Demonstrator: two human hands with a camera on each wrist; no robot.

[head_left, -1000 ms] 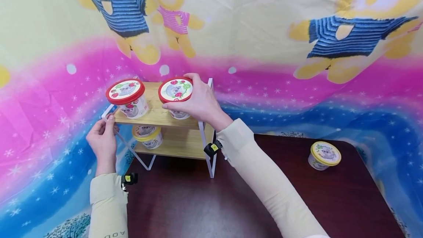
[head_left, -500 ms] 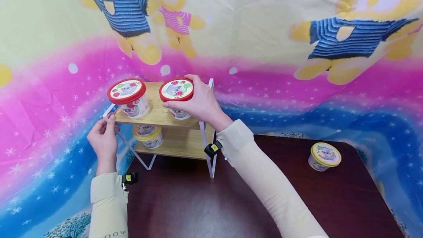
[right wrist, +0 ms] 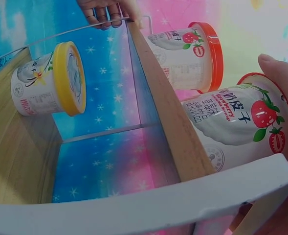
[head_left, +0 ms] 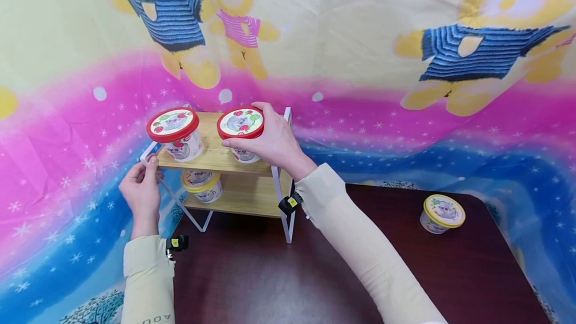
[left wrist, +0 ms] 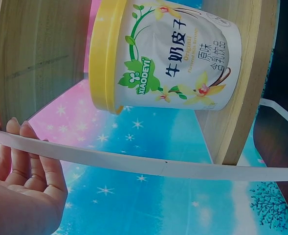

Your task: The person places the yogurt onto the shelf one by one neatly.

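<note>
A two-tier wooden shelf with a white metal frame stands on the table. My left hand grips the frame at its left side, thumb near the top board; in the left wrist view, its fingers bend round the white bar. On the top board, my right hand holds a red-lidded strawberry milk tub by its right side, the thumb in front and fingers behind. Another red-lidded tub sits upright at the left end of that board. Below it, a yellow-lidded tub rests on the lower board.
Another yellow-lidded tub stands far right on the dark red table. A cloth backdrop printed with bears hangs behind and around the table. The shelf's right frame leg stands below my right wrist.
</note>
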